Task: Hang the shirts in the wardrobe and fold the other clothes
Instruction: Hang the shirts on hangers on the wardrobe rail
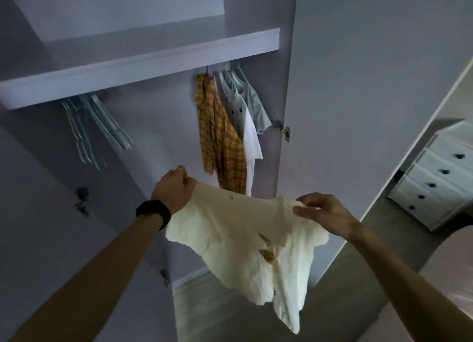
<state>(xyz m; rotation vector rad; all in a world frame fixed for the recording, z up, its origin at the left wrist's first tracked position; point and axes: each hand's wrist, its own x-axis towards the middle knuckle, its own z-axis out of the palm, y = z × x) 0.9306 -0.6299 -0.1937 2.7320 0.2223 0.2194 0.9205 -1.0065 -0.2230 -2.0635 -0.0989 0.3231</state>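
I see the left hand curled tight round one top corner of the cream shirt, and the right hand pinching the other corner between thumb and fingertips. The cloth stretches between them and hangs below (well creased). Behind the shirt stands the open wardrobe — above it hang a yellow plaid shirt and a white shirt, up to its left the empty hangers.

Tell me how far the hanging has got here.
Done: orange plaid shirt, white T-shirt and pale grey T-shirt hang in the wardrobe. In hand: left hand and right hand hold a cream shirt, no hanger visible. Left: put it on one of the empty hangers.
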